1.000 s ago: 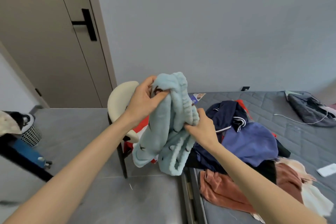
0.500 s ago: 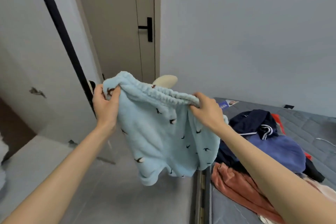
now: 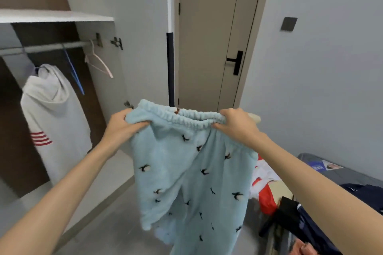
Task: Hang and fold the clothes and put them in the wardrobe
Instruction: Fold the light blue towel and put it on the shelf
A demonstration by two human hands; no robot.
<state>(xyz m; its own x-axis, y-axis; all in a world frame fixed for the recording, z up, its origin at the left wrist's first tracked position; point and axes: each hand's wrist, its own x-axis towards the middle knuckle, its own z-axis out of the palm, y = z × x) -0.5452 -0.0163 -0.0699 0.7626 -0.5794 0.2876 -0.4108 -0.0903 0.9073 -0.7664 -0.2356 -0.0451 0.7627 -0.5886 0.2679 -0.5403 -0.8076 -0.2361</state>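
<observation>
The person holds a pair of pale blue fleece trousers up in the air in front of the open wardrobe, between it and the heap of clothes on the bed at the right. The elastic waistband is stretched level between both hands so that the legs hang straight down, probably to line them up for folding or for a hanger. The left hand grips the left end of the waistband, its fingers curled round a bunched fold of fleece. The right hand pinches the right end, fingers closed over the elastic with the thumb underneath. Inside the wardrobe a white hoodie hangs on the rail, with a bare pink hanger just beside it.
</observation>
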